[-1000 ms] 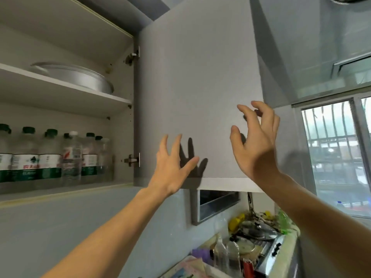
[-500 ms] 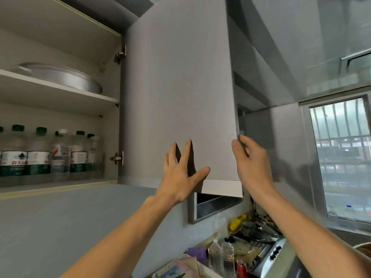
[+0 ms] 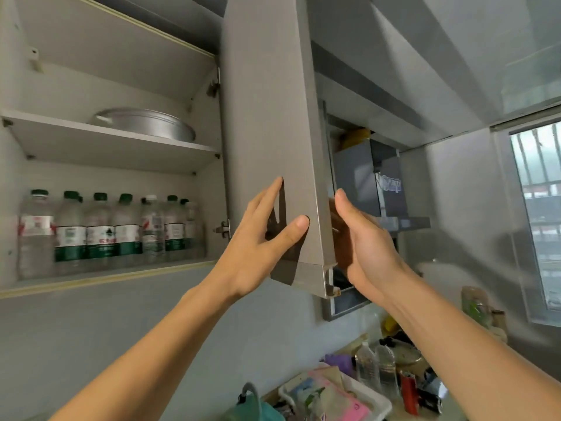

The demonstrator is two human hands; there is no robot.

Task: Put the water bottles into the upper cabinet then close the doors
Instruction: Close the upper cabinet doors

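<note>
- Open upper cabinet (image 3: 115, 71), pale interior, two levels; lower level and one shelf above it; lower front edge has a yellowish strip.
- Grey flat-panel cabinet door (image 3: 267, 117), hinged at the cabinet's right side; stands swung out, seen nearly edge-on; not closed.
- Left hand (image 3: 258, 238): fingers straight and spread, palm toward the door's inner face, thumb tip at the door's free edge; fingertips touch or nearly touch the panel, cannot tell which.
- Right hand (image 3: 361, 241): on the far side of the door's free edge, thumb up, palm facing the panel; fingers hidden behind the edge, so grasp cannot be told; the two hands sit apart, the door edge between them.
- Round silver metal pan (image 3: 145, 124): lies flat on the upper shelf.
- Clear plastic water bottles with green caps (image 3: 100, 232): upright in a row on the cabinet's lower level, side by side, labels forward.
- Two clear bottles (image 3: 376, 366): upright on the cluttered counter below, right.
</note>
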